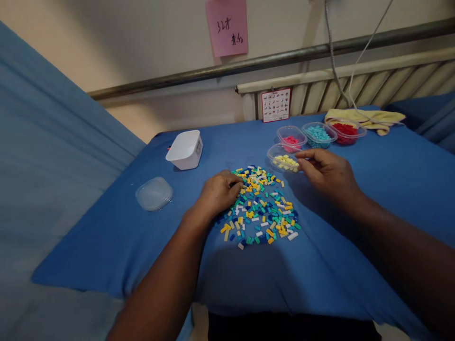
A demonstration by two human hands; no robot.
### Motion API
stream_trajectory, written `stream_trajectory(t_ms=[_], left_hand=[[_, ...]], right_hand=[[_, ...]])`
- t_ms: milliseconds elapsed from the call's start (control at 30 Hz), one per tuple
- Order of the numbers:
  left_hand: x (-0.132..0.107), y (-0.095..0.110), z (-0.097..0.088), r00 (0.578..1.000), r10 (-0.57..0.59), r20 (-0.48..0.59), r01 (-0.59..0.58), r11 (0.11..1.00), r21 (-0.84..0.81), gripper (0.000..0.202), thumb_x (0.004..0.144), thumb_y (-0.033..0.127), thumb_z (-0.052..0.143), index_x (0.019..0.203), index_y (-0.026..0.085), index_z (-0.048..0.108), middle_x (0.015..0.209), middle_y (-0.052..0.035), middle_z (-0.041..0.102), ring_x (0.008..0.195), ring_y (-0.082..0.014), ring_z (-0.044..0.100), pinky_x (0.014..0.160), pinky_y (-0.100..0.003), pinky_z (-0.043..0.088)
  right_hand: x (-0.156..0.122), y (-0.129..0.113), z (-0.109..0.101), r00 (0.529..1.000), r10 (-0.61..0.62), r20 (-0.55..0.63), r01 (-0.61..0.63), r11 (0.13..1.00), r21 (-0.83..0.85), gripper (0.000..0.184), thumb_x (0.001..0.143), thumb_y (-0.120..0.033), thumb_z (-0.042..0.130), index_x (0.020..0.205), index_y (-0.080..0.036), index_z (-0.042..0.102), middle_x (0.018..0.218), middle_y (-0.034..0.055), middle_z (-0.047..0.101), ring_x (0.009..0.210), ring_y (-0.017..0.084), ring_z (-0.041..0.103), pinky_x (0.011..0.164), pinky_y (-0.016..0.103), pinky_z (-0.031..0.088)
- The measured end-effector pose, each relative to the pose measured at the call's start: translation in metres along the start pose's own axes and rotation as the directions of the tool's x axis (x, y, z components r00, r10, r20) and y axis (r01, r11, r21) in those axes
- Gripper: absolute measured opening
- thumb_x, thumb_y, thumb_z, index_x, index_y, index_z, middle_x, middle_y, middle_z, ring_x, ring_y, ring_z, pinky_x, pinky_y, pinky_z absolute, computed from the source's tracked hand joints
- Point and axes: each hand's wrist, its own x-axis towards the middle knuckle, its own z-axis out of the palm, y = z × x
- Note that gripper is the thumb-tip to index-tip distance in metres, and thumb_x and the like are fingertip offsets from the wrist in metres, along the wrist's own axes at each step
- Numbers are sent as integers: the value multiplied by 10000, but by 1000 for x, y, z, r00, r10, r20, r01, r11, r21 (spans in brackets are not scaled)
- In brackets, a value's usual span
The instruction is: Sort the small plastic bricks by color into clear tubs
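Small toy building bricks (253, 182) in yellow, white, green and blue lie spread in a loose pile on the blue cloth. At the pile's upper left edge, my left hand (219, 193) rests low with its fingers curled into the bricks; whatever it pinches is hidden. My right hand (329, 175) is held at the right rim of a clear plastic tub (273, 150), thumb and forefinger pinched together. Pale yellow bricks (286, 163) lie inside that tub. Anything between the right fingertips is too small to make out.
Behind stand clear tubs of pink bricks (291, 141), light blue bricks (318, 133) and red bricks (344, 132). A yellow cloth (366, 118) lies at the back right. To the left are a white plastic box (185, 150) and a clear lid (154, 194).
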Motion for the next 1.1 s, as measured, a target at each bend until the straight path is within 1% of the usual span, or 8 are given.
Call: stream_trajectory(t_ms=[167,333,433,533,667,800,967,1100], left_hand=[[-2,7,0,992,114,58,-119,988,97,268,1044,272,618,1155,248,860,1158,-90,828,1098,-278,739,974,-418,561],[-3,9,-5,981,171,95,-184,970,161,239,1017,213,648,1116,259,861,1124,-99,816,1100,-280,719,1010,-429,546],[-3,9,-7,983,162,83,-174,973,155,225,997,187,656,1057,262,859,1070,-94,799,1067,-273,708,1004,-425,541],[-3,9,-8,984,160,82,-172,971,165,216,995,180,649,1024,252,851,1081,-95,789,1076,-273,694,1019,-435,529],[-1,11,-9,979,170,110,-192,951,241,234,996,158,619,1045,225,838,1119,-111,780,1106,-287,682,1024,-455,515],[-1,14,-13,974,173,150,-212,928,308,229,1000,168,591,1041,192,815,1093,-126,773,1041,-294,679,960,-453,514],[-3,16,-15,957,214,197,-267,916,300,208,983,162,595,1018,203,796,1053,-104,789,1022,-301,690,939,-461,510],[1,17,-12,962,217,163,-257,923,287,252,985,171,582,1074,204,816,1065,-120,792,1019,-308,694,944,-468,528]], right_hand=[[-20,-22,14,970,-170,172,162,985,55,203,1036,-293,645,1107,-256,831,1059,85,847,956,292,794,883,447,606],[-28,-32,23,915,-235,328,212,972,103,212,1042,-275,623,1105,-282,826,1074,71,852,980,278,801,904,449,619],[-29,-31,23,907,-247,340,219,969,119,224,1036,-267,618,1103,-284,830,1051,68,853,969,275,804,896,446,625],[-30,-29,22,909,-238,343,206,970,129,212,1024,-270,635,1091,-287,836,1039,66,853,954,274,804,888,445,628],[-32,-27,23,907,-233,352,201,972,125,202,1025,-279,648,1093,-293,837,1049,59,855,949,269,801,890,442,627],[-34,-27,23,890,-254,380,225,967,120,206,1057,-307,631,1108,-290,830,1071,61,854,964,260,806,879,425,624],[-35,-26,23,882,-269,387,244,963,113,199,1062,-291,634,1120,-283,825,1070,66,850,958,258,802,873,419,618],[-35,-26,23,876,-270,400,245,963,114,202,1066,-295,637,1126,-284,829,1100,68,850,962,259,797,893,421,616]])
